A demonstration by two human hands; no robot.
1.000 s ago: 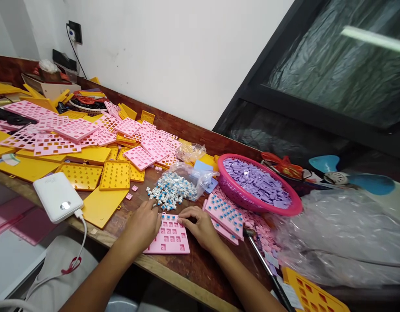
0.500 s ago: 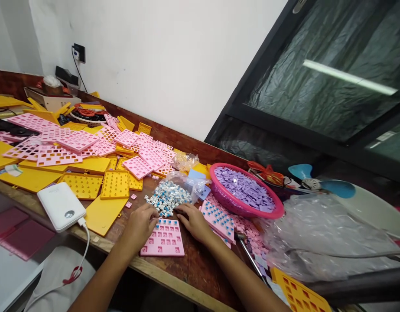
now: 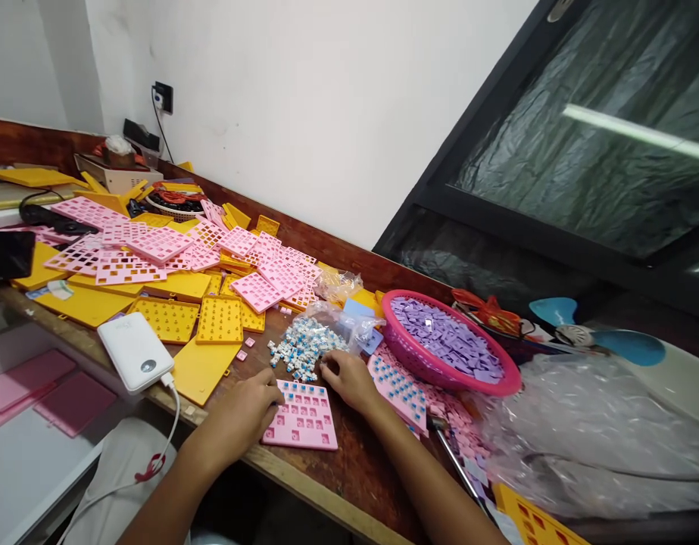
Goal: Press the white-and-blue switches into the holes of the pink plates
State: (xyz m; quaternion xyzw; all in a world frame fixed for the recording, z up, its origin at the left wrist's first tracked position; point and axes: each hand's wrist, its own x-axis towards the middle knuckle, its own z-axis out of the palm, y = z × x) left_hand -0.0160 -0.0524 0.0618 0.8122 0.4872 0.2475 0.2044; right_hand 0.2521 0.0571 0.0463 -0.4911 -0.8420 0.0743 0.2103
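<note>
A pink plate with rows of square holes lies near the table's front edge. Small blue-and-white switch-like pieces sit in its top row. My left hand is over the plate's left side, fingers curled down near the upper left holes; whatever they hold is hidden. Just beyond the plate lies a heap of loose blue-and-white pieces. At the heap's right front edge is my right hand, with thumb and fingers drawn together. Anything between them is too small to make out. Another pink plate filled with blue pieces lies right of that hand.
A pink basket of purple tiles stands at the right, beside clear plastic bags. Pink grids and yellow plates cover the left side. A white power bank and a metal-handled tool flank the work area.
The view has shifted, so everything sits further right. My left hand has slid down along the plate's left side; my right hand stays by the heap, its fingers drawn closer together.
</note>
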